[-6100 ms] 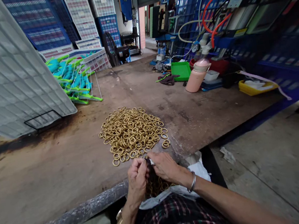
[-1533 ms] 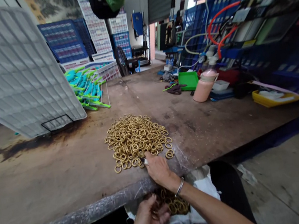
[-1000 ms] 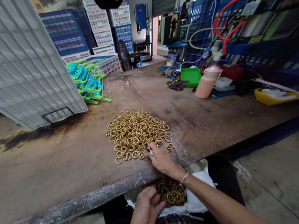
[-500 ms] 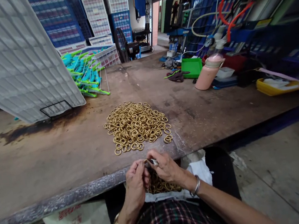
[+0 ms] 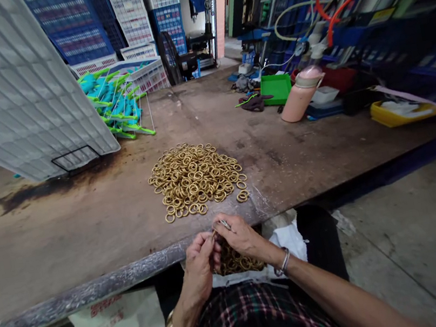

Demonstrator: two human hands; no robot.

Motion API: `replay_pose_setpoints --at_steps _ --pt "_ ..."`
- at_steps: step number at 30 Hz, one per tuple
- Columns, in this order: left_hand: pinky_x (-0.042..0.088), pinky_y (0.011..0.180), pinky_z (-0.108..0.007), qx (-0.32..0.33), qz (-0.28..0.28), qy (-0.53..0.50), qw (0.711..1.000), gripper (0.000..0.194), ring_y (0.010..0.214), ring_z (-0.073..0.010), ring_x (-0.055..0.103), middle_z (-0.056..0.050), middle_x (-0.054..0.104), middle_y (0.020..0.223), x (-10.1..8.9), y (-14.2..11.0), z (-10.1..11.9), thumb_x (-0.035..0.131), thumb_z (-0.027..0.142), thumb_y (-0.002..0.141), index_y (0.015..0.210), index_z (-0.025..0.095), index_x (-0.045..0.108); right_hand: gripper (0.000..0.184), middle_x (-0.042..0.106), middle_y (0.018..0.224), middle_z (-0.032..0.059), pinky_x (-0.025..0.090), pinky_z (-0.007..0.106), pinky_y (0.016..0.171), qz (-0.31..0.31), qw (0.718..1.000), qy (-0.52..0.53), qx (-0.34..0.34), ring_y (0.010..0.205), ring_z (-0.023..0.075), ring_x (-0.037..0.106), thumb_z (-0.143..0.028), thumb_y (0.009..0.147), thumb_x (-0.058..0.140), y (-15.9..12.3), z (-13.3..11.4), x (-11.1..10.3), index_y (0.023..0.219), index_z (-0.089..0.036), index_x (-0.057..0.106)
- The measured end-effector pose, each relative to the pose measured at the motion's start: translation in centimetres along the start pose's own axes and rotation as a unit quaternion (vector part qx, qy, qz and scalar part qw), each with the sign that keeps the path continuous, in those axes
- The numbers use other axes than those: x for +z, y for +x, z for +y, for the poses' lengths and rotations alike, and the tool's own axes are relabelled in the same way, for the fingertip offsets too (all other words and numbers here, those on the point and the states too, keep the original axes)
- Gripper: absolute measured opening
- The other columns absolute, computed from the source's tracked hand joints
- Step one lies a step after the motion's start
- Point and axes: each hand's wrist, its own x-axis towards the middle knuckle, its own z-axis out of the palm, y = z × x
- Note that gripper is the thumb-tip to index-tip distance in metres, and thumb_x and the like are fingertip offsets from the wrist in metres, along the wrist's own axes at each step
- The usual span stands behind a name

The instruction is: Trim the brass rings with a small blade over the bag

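Just above the plaid garment (image 5: 261,315), the left hand (image 5: 200,264) pinches what looks like a gold ring (image 5: 214,233) between thumb and forefinger, while the right hand (image 5: 243,237), its fingers curled around a small pale tool (image 5: 225,224), meets it fingertip to fingertip over loose rings (image 5: 238,261) gathered in white sheeting (image 5: 291,241). Beyond the worn table edge (image 5: 136,277) lies a heap of gold rings (image 5: 195,178), with a few strays at its near right side. Farther back stand a tilted white slatted crate (image 5: 27,93) on the left and a pink bottle (image 5: 298,102) beside a green tray (image 5: 276,89) on the right, before stacked plastic crates (image 5: 130,12).
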Motion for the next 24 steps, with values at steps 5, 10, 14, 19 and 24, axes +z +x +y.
replay_pose_setpoints --at_steps 5,10,14,19,24 --pt "0.025 0.039 -0.018 0.019 0.018 0.011 1.000 0.027 0.042 -0.0039 0.036 0.005 0.047 0.057 0.0 0.1 -0.2 0.061 0.042 0.072 0.072 0.016 0.051 0.014 0.053 0.061 -0.0015 0.029 0.021 0.055 0.008 0.990 -0.140 -0.016 0.055 0.0108 0.046 -0.017 0.081 0.040 -0.4 0.5 -0.2 0.078 -0.018 0.053" --pt "0.027 0.041 -0.018 0.048 0.023 0.045 0.998 0.027 0.043 -0.0043 0.037 0.005 0.047 0.057 -0.2 0.4 -0.5 0.058 0.042 0.075 0.073 0.016 0.052 0.016 0.062 0.071 0.0029 0.026 0.024 0.056 -0.068 0.956 -0.283 -0.033 0.062 0.0141 0.053 -0.015 0.077 0.044 -1.1 0.4 0.0 0.088 -0.018 0.056" --pt "0.029 0.042 -0.018 0.057 0.030 0.067 0.996 0.027 0.044 -0.0048 0.039 0.004 0.048 0.058 -0.4 0.4 -0.6 0.056 0.043 0.076 0.076 0.016 0.053 0.018 0.065 0.078 0.0046 0.025 0.025 0.056 -0.095 0.944 -0.315 -0.035 0.067 0.0155 0.057 -0.015 0.079 0.041 -1.1 -0.1 0.2 0.091 -0.017 0.055" --pt "0.029 0.042 -0.017 0.055 0.037 0.080 0.995 0.027 0.044 -0.0046 0.039 0.004 0.049 0.059 -0.3 0.4 -0.7 0.055 0.042 0.077 0.073 0.016 0.051 0.019 0.066 0.081 0.0062 0.028 0.025 0.056 -0.104 0.934 -0.343 -0.002 0.069 0.0170 0.060 -0.017 0.082 0.039 -1.0 -0.4 0.4 0.095 -0.017 0.053" --pt "0.029 0.042 -0.017 0.056 0.040 0.078 0.995 0.027 0.044 -0.0043 0.038 0.005 0.048 0.057 -0.2 0.3 -0.6 0.054 0.042 0.078 0.069 0.016 0.048 0.020 0.067 0.083 0.0092 0.034 0.026 0.059 -0.106 0.923 -0.368 0.032 0.072 0.0195 0.062 -0.017 0.084 0.037 -0.7 -0.8 0.7 0.097 -0.016 0.052"
